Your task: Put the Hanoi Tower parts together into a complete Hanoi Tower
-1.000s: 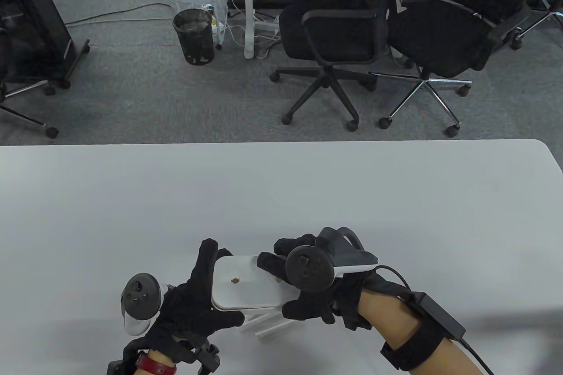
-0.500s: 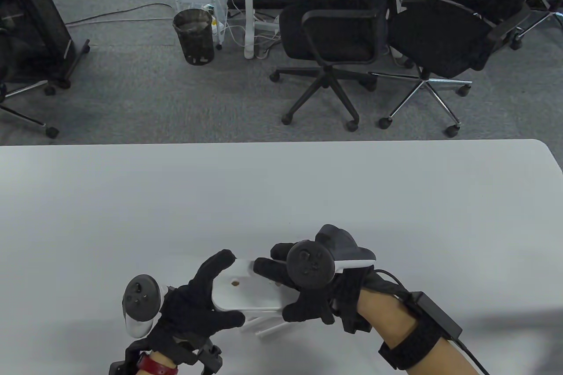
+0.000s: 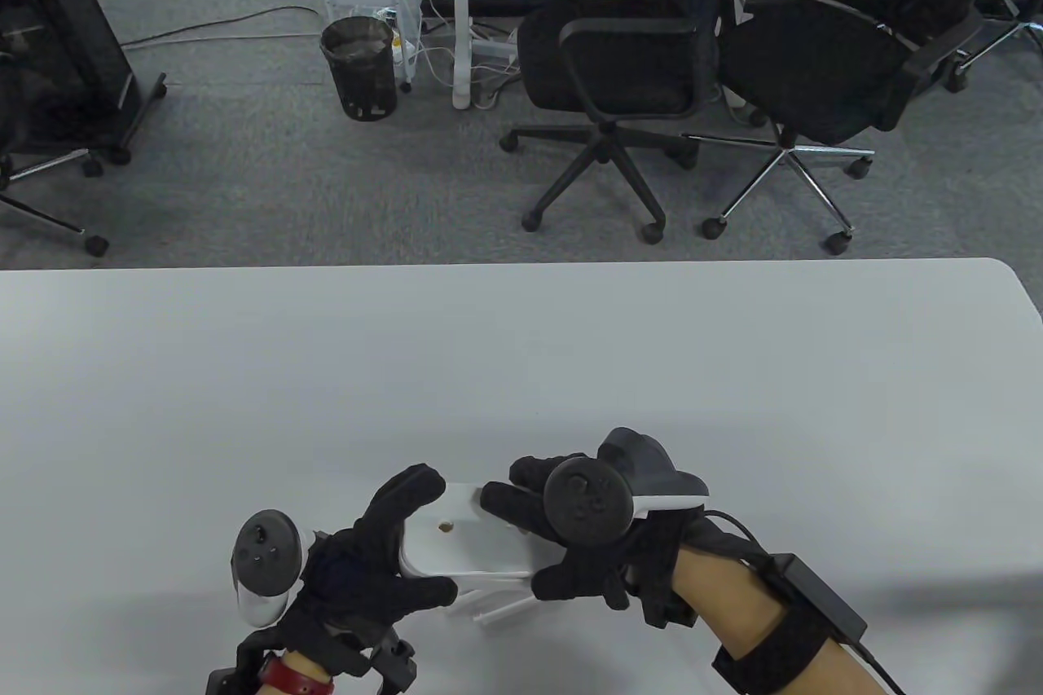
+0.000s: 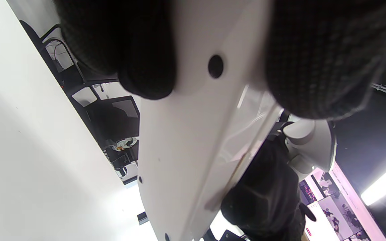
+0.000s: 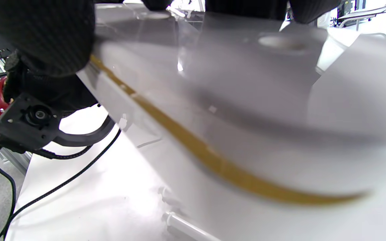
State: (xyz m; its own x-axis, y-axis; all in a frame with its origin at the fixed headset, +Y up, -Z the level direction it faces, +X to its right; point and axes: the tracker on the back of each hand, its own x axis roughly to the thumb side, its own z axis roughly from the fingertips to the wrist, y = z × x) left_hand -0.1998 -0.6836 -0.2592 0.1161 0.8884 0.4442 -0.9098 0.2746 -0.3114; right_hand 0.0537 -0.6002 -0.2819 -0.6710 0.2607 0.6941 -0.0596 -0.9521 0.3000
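Both hands are on the white Hanoi Tower base (image 3: 464, 544), held at the table's (image 3: 521, 369) near edge: left hand (image 3: 367, 565) grips its left end, right hand (image 3: 570, 548) its right. White pegs (image 3: 501, 605) poke out underneath.

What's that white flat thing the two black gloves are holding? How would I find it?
Look at the near edge of the big grey table, where the left hand and right hand meet. Between them they grip the white base, a flat slab with rounded corners. Unlike the thin white pegs lying under it, it is wide and has a small round hole on top.
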